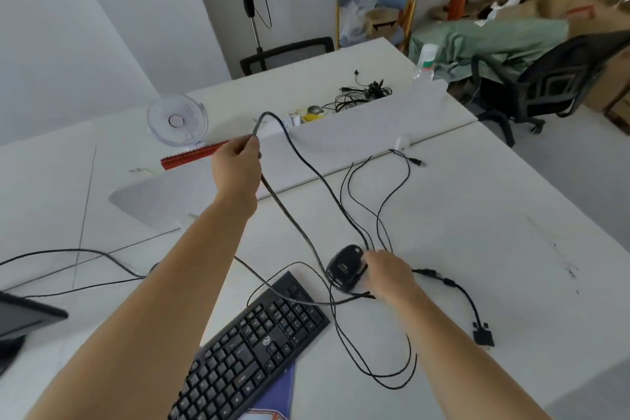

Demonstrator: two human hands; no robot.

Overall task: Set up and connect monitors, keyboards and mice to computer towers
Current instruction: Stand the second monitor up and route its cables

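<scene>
Grey cable [286, 216] slants from left hand [238, 160], fingers curled round it, down-right to black mouse [344, 266] gripped by right hand [388, 278].

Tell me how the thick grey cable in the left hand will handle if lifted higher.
Probably semi-stiff: the grey cable holds a rounded arch above the grip of the left hand rather than drooping. It likely drags neighbours, as it crosses the thin black cords beside the mouse held by the right hand. Slack lying over the keyboard corner may snag.
</scene>
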